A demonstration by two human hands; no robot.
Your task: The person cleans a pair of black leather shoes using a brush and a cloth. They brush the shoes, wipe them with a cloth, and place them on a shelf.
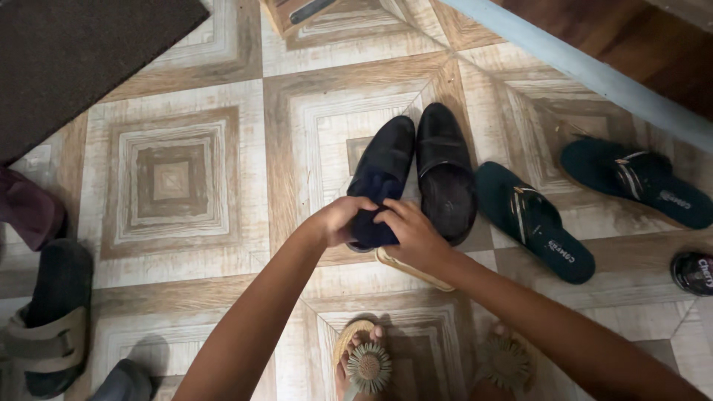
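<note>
A tiled floor (178,178) with nested square patterns in beige and brown fills the view, with a dark doormat (82,59) across its upper left corner and a pale blue strip (594,74) running diagonally at the upper right. At the far left edge lies a maroon shoe (26,212), and below it a dark sandal with a tan strap (48,327).

Near the middle stand two black slip-on shoes side by side, toes pointing away. The left black shoe (386,167) is the one being handled: the left hand (338,219) is closed around its heel from the left, and the right hand (412,234) presses a dark cloth (371,223) against the same heel from the right, so both grips are tight, on shoe and cloth. The right black shoe (445,178) touches its partner and rests untouched. A tan sole edge (412,271) shows beneath the right hand.

Further right lie a dark teal flip-flop (535,223) and, well apart, its mate (639,182). A round black tin (692,272) sits at the right edge. At the bottom, the person's feet wear sandals with flower ornaments (369,366).
</note>
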